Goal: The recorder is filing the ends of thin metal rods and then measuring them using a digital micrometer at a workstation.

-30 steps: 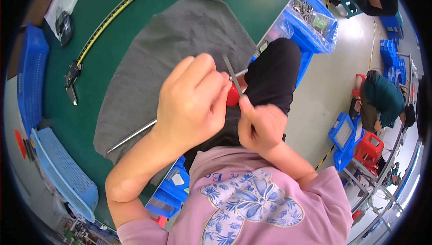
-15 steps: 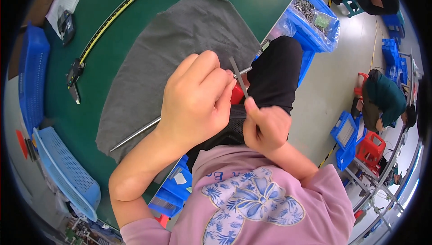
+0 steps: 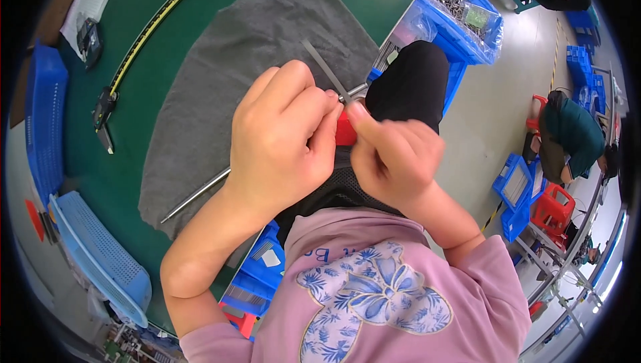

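My left hand (image 3: 284,139) is closed around a thin shiny metal rod (image 3: 197,194). The rod's pointed end reaches down to the left over a grey cloth (image 3: 220,76), and its other end sticks out past my fingertips. In my right hand (image 3: 400,156), slightly blurred, a narrow flat file (image 3: 324,66) is pinched under the thumb. The file crosses the rod close to my left fingertips, seemingly touching it. My fingers hide the rod's middle and the file's lower end.
A long caliper (image 3: 105,113) lies on the green table (image 3: 80,163) at the left. A light blue basket (image 3: 103,253) and a dark blue one (image 3: 43,129) line the left edge. Blue bins (image 3: 494,46) with metal parts stand at the right. Further right, a co-worker (image 3: 574,129) bends over.
The file has slid up and to the left across the rod, with my right hand moving closer to my left. My left hand keeps its hold and has shifted slightly left and up.
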The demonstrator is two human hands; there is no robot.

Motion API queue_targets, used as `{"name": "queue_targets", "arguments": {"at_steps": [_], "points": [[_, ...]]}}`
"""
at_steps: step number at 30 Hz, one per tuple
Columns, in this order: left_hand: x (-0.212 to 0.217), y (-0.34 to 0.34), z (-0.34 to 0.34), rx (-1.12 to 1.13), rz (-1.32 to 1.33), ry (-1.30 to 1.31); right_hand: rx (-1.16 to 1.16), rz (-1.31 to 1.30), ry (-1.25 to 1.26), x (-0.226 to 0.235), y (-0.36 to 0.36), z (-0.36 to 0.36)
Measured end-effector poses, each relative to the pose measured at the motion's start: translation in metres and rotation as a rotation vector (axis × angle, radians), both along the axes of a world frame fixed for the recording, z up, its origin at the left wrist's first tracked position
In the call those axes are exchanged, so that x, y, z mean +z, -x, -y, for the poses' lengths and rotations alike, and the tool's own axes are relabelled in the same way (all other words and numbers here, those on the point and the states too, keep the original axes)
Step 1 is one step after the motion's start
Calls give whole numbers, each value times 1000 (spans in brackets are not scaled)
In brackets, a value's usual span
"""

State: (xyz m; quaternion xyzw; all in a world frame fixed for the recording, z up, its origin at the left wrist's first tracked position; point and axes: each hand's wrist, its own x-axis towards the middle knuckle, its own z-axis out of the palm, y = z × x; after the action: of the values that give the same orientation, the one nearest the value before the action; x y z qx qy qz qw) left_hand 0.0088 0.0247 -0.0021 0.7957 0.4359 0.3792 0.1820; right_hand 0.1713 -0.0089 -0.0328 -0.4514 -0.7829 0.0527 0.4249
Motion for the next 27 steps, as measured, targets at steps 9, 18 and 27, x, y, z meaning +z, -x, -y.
{"name": "queue_targets", "arguments": {"at_steps": [9, 18, 27], "points": [[0, 0, 0, -5, 31, 20, -6, 122, -1, 11, -7, 3], [-1, 1, -1, 1, 31, 18, 36, 127, 55, 18, -6, 2], [-2, 1, -2, -4, 24, 24, -34, 122, -15, -2, -7, 11]]}}
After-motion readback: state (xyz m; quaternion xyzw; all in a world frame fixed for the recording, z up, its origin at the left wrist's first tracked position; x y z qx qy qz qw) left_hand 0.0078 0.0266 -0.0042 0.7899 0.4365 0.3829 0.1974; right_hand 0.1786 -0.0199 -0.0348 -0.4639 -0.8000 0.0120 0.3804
